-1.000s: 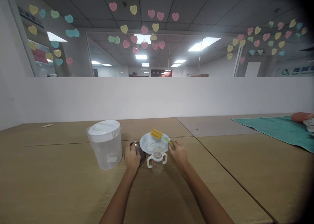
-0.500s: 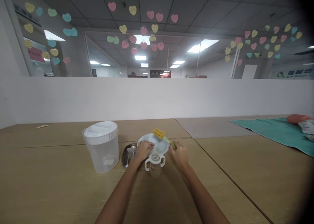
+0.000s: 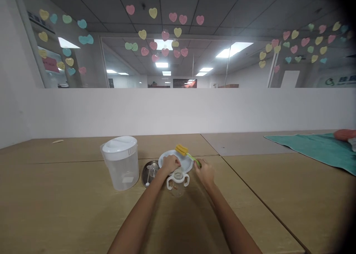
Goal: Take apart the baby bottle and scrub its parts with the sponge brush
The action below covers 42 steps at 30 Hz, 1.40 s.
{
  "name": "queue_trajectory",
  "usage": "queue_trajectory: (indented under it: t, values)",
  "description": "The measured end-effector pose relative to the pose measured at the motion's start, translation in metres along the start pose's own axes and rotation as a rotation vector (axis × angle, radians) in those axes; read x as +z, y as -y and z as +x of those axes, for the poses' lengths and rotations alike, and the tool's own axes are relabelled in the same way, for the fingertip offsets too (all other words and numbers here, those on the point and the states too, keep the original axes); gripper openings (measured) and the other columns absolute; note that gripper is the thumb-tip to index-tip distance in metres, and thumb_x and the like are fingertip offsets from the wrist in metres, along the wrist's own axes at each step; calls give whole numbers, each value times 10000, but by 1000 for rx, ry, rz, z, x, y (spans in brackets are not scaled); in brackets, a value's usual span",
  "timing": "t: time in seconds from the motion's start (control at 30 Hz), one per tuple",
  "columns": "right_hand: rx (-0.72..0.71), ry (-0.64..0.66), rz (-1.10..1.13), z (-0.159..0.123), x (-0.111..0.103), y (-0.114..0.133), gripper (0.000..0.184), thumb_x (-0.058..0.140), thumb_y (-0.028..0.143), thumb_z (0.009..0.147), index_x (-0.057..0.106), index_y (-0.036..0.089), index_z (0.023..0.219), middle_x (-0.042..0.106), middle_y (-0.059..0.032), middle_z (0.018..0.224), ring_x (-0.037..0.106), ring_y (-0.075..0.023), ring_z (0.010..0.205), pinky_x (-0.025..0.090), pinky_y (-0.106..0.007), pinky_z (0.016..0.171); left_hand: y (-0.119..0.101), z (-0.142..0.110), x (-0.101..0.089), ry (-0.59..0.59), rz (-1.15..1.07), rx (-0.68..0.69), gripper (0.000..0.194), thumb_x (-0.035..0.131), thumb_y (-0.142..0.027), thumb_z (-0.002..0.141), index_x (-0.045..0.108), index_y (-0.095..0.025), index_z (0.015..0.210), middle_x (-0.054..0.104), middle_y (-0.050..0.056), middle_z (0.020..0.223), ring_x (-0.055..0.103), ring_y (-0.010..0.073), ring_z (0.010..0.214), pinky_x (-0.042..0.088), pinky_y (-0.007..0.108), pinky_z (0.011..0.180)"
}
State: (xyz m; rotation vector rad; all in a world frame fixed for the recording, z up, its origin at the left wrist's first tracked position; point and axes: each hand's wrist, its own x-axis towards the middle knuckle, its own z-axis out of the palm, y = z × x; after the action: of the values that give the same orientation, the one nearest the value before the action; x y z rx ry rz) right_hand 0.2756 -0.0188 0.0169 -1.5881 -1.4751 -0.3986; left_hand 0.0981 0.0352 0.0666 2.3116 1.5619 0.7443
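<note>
My right hand (image 3: pixel 205 172) is closed round the green handle of a bottle brush (image 3: pixel 181 149); its yellow sponge head hangs over the far rim of a white bowl (image 3: pixel 188 167). Over the left part of this bowl is my left hand (image 3: pixel 171 163), its fingers curled together; what they hold, if anything, is hidden. A clear baby bottle (image 3: pixel 178 189) with two white side handles stands upright in front of the bowl, its neck uncovered. Left of the bowl, a round metal dish (image 3: pixel 145 172) holds a small clear part with a thin tube and white end.
A tall translucent pitcher (image 3: pixel 124 172) with a white lid stands on the left. A teal cloth (image 3: pixel 314 144) with a red item (image 3: pixel 344 134) lies far right. A seam crosses the wooden table (image 3: pixel 69 202), and a white wall (image 3: pixel 167 111) rises behind it.
My left hand has shifted slightly right over the bowl, its fingers more curled. The right hand still grips the brush in nearly the same place. The whole view has shifted slightly.
</note>
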Motion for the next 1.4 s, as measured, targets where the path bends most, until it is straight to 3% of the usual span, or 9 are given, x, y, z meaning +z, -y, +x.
queue_trajectory:
  t: [0.1, 0.23, 0.37, 0.53, 0.63, 0.87, 1.07, 1.27, 1.4]
  values:
    - [-13, -33, 40, 0, -2, 1, 302, 438, 340, 869, 696, 183, 862, 664, -47, 797, 544, -109, 613, 254, -221, 536, 8, -10, -11, -96, -116, -14, 111, 616, -213, 708, 702, -169, 761, 719, 55, 802, 653, 160, 734, 471, 250, 707]
    - [-58, -118, 121, -4, -5, 5, 308, 439, 368, 869, 697, 199, 867, 672, -32, 798, 578, -113, 658, 291, -205, 547, 27, -31, -16, -302, -244, -69, 271, 484, -275, 828, 654, -154, 1002, 706, 82, 945, 661, 160, 832, 484, 244, 724]
    - [-323, -108, 142, -9, -3, 7, 275, 464, 341, 850, 697, 195, 840, 667, -21, 746, 580, -93, 633, 321, -188, 568, 45, -50, -11, -468, -467, -47, 343, 464, -327, 843, 616, -140, 1087, 705, 83, 923, 658, 166, 808, 494, 272, 745]
    - [-337, -168, 33, -11, 1, 3, 262, 482, 325, 835, 705, 190, 822, 655, -27, 696, 549, -82, 577, 299, -201, 548, 61, -71, -15, -588, -206, 37, 323, 357, -264, 885, 653, -175, 976, 655, 79, 994, 600, 183, 943, 453, 319, 865]
    - [-277, -158, 37, -11, 2, 0, 283, 464, 335, 843, 706, 189, 822, 658, -29, 713, 551, -82, 591, 288, -202, 545, 73, -79, -19, -587, -86, 19, 304, 354, -195, 861, 648, -167, 933, 633, 84, 947, 591, 197, 920, 448, 336, 866]
    - [-174, -20, -52, -11, 3, -3, 234, 480, 246, 762, 686, 177, 673, 640, -19, 633, 506, -79, 549, 196, -233, 523, 96, -76, -13, -426, 52, -65, 258, 398, -159, 842, 646, -169, 913, 622, 79, 957, 592, 186, 904, 445, 327, 862]
    - [-55, -57, -127, -5, -2, -4, 235, 473, 255, 762, 695, 185, 729, 661, -31, 668, 517, -93, 551, 172, -245, 517, 98, -72, -6, -312, 105, -63, 267, 401, -139, 847, 632, -173, 975, 612, 85, 1031, 583, 177, 966, 424, 301, 885]
    - [-84, -106, -221, -5, 1, -6, 227, 484, 242, 762, 703, 198, 805, 666, -43, 649, 539, -121, 566, 179, -251, 539, 90, -74, -11, -372, 219, -14, 240, 452, -149, 810, 647, -190, 944, 632, 75, 997, 555, 215, 977, 407, 345, 902]
    - [-94, -43, -231, -6, 4, -1, 215, 483, 251, 790, 693, 205, 804, 672, -37, 685, 552, -117, 576, 172, -250, 532, 78, -76, -16, -440, 240, 22, 249, 441, -162, 812, 644, -206, 950, 630, 63, 1017, 535, 225, 981, 407, 364, 893]
